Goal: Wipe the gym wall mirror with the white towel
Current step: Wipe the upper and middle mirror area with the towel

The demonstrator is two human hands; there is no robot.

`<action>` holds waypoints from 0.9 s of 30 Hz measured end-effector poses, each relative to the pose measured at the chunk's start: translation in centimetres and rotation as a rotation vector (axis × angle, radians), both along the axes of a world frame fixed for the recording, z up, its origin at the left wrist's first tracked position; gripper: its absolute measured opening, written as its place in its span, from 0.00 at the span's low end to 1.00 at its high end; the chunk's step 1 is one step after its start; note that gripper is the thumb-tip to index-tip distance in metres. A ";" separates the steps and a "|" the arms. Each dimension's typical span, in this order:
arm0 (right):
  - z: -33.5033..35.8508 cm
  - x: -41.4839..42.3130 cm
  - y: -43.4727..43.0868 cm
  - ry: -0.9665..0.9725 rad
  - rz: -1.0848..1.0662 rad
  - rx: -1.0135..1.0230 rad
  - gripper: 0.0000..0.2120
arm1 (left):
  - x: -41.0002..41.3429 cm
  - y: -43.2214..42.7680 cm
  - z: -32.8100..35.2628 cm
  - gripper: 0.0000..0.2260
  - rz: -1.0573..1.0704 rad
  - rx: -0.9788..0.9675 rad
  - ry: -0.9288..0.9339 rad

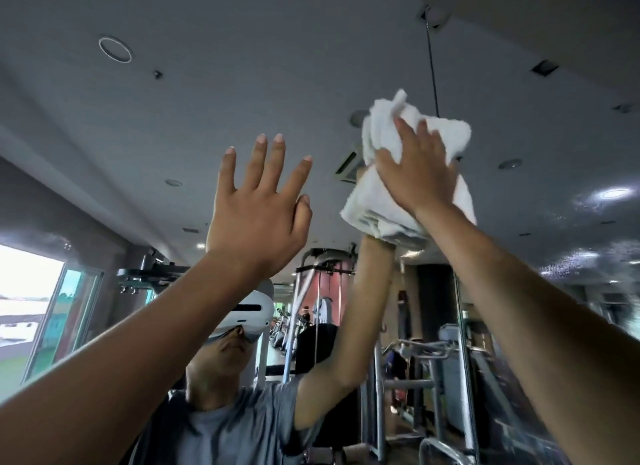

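Observation:
The wall mirror (pixel 145 125) fills the whole view and reflects the gym ceiling, machines and me. My right hand (pixel 414 173) is raised high and presses the bunched white towel (pixel 384 128) flat against the glass, fingers spread over it. The towel hangs a little below my wrist. My left hand (pixel 258 208) is raised beside it, to the left and slightly lower, palm toward the mirror with fingers apart and nothing in it. I cannot tell whether the left palm touches the glass.
Wet streaks or droplets (pixel 588 260) show on the mirror at the right. Reflected weight machines (pixel 446 360) stand low in the middle and right. A bright window (pixel 24 298) is reflected at the lower left.

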State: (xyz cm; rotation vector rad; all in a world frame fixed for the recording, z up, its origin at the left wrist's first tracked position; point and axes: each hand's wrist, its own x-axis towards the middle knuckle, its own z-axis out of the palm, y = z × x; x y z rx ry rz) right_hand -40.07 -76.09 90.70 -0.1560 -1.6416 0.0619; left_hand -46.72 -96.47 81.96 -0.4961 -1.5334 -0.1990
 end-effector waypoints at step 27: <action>-9.4 -0.1 1.0 -0.074 -0.037 0.471 0.33 | 1.2 -1.1 -0.3 0.34 -0.387 0.044 -0.052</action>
